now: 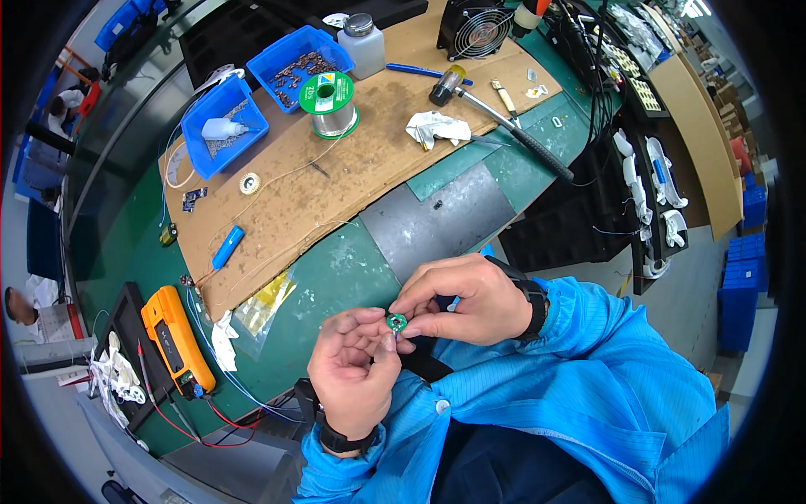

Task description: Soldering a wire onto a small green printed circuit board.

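Observation:
Between my fingertips is a small round green circuit board (pixel 396 321), with a dark part at its middle. My left hand (pixel 357 361) is closed, its thumb and forefinger at the board's left and lower edge. A short shiny bit shows just below the board, too small to make out. From the upper right my right hand (pixel 466 302) pinches the board's other edge between thumb and forefinger. A light blue thing peeks out behind the right fingers, mostly hidden. Both hands are above the near edge of the green work mat (pixel 336 277).
Ahead lies a cardboard sheet (pixel 285 202) with a solder wire spool (pixel 329 109), a blue soldering iron handle (pixel 228 247) and two blue parts bins (pixel 298 67). A hammer (pixel 504 122) and grey plate (pixel 437 218) lie to the right. A yellow multimeter (pixel 176 340) with leads lies left.

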A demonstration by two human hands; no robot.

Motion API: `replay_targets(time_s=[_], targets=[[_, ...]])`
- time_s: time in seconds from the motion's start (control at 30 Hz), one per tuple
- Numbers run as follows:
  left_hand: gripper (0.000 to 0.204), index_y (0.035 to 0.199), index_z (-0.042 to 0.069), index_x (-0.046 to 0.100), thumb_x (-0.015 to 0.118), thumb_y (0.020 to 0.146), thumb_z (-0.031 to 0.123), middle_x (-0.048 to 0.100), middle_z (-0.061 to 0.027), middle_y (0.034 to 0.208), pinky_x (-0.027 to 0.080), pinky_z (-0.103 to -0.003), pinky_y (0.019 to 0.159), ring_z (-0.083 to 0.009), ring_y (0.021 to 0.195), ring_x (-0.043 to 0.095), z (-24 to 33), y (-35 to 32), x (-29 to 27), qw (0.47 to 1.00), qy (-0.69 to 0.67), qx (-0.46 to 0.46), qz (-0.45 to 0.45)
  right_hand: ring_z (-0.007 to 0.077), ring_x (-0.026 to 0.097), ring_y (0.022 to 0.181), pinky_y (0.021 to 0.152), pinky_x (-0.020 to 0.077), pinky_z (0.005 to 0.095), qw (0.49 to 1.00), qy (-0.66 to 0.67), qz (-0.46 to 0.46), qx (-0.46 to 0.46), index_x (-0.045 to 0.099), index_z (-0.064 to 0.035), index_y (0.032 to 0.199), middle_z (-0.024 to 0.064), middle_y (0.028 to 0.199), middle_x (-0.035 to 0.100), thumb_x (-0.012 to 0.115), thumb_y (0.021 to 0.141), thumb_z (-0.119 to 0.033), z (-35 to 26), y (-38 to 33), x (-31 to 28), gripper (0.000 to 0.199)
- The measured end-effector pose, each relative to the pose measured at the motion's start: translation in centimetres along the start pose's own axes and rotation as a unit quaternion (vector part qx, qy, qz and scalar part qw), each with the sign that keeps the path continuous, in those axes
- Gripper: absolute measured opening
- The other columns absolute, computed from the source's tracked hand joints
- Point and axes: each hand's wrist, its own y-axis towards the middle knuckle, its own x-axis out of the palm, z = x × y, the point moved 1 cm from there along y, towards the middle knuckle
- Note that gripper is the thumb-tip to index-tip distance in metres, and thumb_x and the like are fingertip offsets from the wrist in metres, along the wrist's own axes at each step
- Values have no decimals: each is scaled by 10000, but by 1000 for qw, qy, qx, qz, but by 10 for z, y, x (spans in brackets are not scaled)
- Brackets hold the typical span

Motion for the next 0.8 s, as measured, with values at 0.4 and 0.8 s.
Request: replay_targets(time_s=[0.4, 0.8], targets=[[427, 1250, -45, 575, 662, 843, -143, 695, -120, 912, 590, -285, 760, -159, 810, 717, -14, -5, 2, 971, 188, 149, 17, 139, 692, 765, 672, 554, 284, 996, 35, -12, 78, 724, 0, 1089, 96, 975, 733, 779, 869, -40, -3, -2, 2, 230], [453, 1222, -42, 643, 697, 780, -124, 704, -121, 873, 598, -298, 711, -168, 751, 716, -22, -8, 3, 918, 325, 224, 37, 120, 682, 760, 691, 555, 276, 991, 38, -27, 124, 707, 11, 1030, 67, 863, 710, 758, 856, -26, -5, 0, 2, 185]])
